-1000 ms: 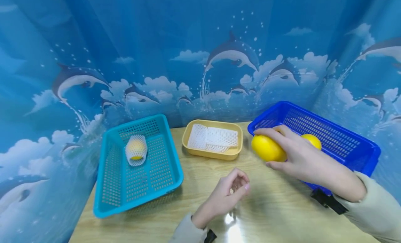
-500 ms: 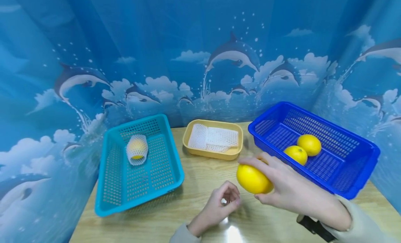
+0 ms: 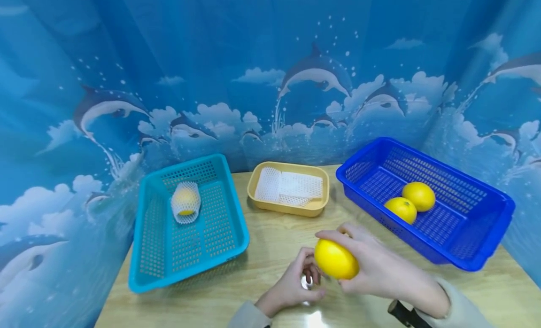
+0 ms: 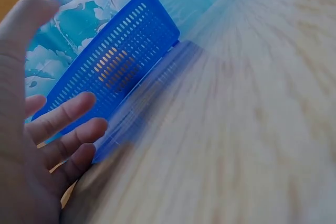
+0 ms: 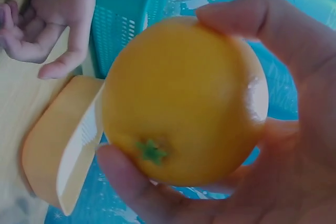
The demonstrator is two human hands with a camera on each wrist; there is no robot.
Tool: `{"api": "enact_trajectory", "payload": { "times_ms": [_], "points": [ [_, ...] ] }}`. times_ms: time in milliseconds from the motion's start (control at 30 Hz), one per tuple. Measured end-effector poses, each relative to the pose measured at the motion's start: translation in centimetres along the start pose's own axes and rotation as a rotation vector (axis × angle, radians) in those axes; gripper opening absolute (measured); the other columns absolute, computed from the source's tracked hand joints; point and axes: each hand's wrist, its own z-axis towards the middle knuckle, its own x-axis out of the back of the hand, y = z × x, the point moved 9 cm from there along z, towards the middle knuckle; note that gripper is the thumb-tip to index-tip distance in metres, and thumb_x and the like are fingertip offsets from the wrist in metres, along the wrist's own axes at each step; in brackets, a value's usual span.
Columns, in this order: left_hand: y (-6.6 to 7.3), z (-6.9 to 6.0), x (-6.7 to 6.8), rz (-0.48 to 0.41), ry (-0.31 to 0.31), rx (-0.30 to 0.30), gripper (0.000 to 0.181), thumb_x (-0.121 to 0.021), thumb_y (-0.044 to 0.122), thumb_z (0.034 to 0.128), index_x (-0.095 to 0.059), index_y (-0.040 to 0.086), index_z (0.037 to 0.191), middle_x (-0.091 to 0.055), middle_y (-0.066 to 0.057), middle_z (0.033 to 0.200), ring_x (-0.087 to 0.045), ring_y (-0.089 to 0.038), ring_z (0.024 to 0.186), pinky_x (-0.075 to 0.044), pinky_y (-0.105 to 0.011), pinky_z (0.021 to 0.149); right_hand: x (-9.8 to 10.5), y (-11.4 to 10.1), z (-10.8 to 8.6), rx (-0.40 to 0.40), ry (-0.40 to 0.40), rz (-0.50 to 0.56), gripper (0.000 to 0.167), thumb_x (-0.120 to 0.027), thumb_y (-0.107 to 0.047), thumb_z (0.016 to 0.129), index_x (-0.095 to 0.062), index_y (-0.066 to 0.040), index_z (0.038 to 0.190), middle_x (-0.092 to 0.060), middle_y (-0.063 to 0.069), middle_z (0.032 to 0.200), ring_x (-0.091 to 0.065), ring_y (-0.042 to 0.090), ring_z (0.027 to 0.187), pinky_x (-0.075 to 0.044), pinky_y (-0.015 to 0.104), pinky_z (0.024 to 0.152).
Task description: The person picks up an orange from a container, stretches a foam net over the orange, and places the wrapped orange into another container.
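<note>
My right hand (image 3: 372,267) grips an orange (image 3: 336,259) above the table. The right wrist view has that orange (image 5: 184,103) large, its green star-shaped stem end showing, with thumb and fingertips around it. Close by on the left, my left hand (image 3: 293,283) is held just over the table with loosely bent fingers and nothing in them. Its fingers (image 4: 68,145) are spread apart in the left wrist view. I cannot tell whether it touches the orange. Two more oranges (image 3: 418,196) lie in the blue basket (image 3: 460,238).
At the left stands a teal basket (image 3: 211,224) with one fruit (image 3: 186,202) in a white foam net. A small yellow tray (image 3: 287,208) with white foam nets (image 3: 300,184) is at the back middle. A dolphin-print curtain (image 3: 253,46) hangs behind the wooden table (image 3: 262,243).
My right hand has carried the orange out from over the blue basket, leftward and nearer to me, beside my left hand. The left hand's fingers have opened out somewhat.
</note>
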Motion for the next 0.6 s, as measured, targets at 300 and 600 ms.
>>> {"api": "enact_trajectory", "payload": {
  "times_ms": [300, 600],
  "points": [
    [-0.7, -0.2, -0.3, 0.046, -0.004, 0.097, 0.083, -0.086, 0.018, 0.0758, -0.032, 0.024, 0.139, -0.062, 0.005, 0.098, -0.055, -0.003, 0.079, -0.049, -0.019, 0.068, -2.4, 0.8, 0.5, -0.030, -0.070, 0.063, 0.081, -0.083, -0.021, 0.065, -0.051, -0.026, 0.139, -0.051, -0.003, 0.111, -0.051, 0.009, 0.085, -0.049, 0.026, 0.068],
    [-0.5, -0.3, -0.1, 0.003, 0.012, 0.108, 0.087, -0.085, 0.016, 0.0755, -0.031, 0.026, 0.142, -0.053, 0.004, 0.136, -0.054, -0.013, 0.120, -0.041, -0.034, 0.106, -4.9, 1.6, 1.0, -0.058, -0.089, 0.061, 0.083, -0.088, -0.039, 0.063, -0.054, -0.013, 0.135, -0.056, -0.005, 0.112, -0.053, 0.011, 0.090, -0.051, 0.031, 0.072]
  ]
}}
